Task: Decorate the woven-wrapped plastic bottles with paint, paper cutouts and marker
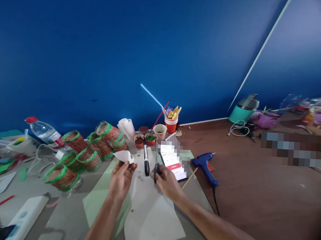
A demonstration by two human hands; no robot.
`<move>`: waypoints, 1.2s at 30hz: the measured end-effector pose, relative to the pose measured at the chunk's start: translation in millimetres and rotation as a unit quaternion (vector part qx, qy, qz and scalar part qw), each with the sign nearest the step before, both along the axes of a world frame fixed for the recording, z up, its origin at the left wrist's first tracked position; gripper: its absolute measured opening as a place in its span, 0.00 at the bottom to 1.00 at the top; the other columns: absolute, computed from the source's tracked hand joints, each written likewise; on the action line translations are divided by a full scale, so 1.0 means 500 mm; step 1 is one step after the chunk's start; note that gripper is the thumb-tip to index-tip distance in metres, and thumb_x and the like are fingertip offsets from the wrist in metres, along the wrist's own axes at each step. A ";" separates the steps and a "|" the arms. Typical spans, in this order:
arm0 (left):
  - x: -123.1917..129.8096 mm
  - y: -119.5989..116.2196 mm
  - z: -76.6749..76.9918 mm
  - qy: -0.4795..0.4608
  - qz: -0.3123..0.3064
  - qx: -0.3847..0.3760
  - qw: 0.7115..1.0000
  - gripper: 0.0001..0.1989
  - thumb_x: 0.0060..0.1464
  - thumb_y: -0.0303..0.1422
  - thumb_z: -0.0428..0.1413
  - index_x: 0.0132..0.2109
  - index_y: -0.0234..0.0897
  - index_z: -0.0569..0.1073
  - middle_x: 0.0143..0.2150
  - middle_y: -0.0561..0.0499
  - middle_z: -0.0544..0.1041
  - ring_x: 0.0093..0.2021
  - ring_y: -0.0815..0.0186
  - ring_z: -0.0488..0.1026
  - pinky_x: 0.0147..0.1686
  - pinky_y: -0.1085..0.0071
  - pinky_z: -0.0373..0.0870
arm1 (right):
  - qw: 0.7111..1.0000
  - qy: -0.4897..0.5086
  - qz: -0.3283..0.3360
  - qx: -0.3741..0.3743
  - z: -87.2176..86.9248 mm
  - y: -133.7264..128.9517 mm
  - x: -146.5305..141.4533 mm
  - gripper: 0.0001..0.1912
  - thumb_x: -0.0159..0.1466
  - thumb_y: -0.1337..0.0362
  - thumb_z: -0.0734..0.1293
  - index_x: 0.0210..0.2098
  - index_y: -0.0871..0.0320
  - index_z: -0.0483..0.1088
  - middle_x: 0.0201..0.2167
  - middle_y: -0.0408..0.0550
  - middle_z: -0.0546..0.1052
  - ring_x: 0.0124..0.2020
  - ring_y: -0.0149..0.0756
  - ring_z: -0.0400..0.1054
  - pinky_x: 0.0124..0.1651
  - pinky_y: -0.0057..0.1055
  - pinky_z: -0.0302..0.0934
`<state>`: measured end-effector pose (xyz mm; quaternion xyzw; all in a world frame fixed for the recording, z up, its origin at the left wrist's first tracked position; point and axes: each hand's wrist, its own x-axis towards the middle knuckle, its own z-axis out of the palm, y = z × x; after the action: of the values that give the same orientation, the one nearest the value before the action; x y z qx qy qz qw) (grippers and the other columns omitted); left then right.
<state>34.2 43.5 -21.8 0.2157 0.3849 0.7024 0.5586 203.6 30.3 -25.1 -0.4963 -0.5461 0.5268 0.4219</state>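
Observation:
In my left hand (122,177) is a small curled piece of white paper (124,156), pinched between thumb and fingers. My right hand (166,182) is closed around black-handled scissors (156,170), whose blades point away from me and are partly blurred. Between the hands lies a black and silver brush-like tool (146,159). Beneath them a white paper sheet (154,224) is spread over a green sheet (97,199). Just beyond my right hand rests a phone (174,164) with a lit screen.
Several brown containers with green rims (61,177) stand to the left, near a water bottle (47,133). A blue glue gun (206,168) lies right of the phone. Paint pots (150,138) and a cup of tools (171,125) stand at the back. Another person's hand (319,130) shows far right.

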 end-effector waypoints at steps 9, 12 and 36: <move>-0.077 0.019 0.021 0.006 0.132 0.052 0.990 0.07 0.41 0.27 0.62 0.30 0.38 0.72 0.30 0.55 0.78 0.33 0.69 0.74 0.42 0.68 0.70 | 0.966 -0.226 0.086 0.097 -0.011 -0.048 -0.009 0.05 0.55 0.63 0.68 0.30 0.57 0.72 0.34 0.51 0.71 0.33 0.40 0.66 0.39 0.36 0.56; -0.082 0.023 0.022 0.026 0.159 0.061 0.985 0.09 0.39 0.28 0.63 0.31 0.39 0.72 0.32 0.54 0.79 0.36 0.67 0.74 0.42 0.66 0.70 | 0.940 -0.302 0.119 0.099 -0.003 -0.053 -0.008 0.07 0.57 0.61 0.67 0.32 0.59 0.74 0.36 0.54 0.72 0.34 0.42 0.67 0.40 0.38 0.57; -0.039 0.023 -0.015 0.108 0.064 0.038 0.991 0.15 0.36 0.33 0.69 0.34 0.37 0.75 0.34 0.53 0.76 0.36 0.68 0.73 0.43 0.67 0.71 | 0.819 -0.475 0.203 0.250 0.015 -0.067 -0.020 0.11 0.61 0.63 0.67 0.40 0.63 0.72 0.38 0.55 0.76 0.42 0.48 0.69 0.43 0.39 0.60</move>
<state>14.5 55.3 -29.3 0.2865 0.4292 0.7233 0.4588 193.7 -3.3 -17.3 -0.4401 -0.8802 0.1445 0.1035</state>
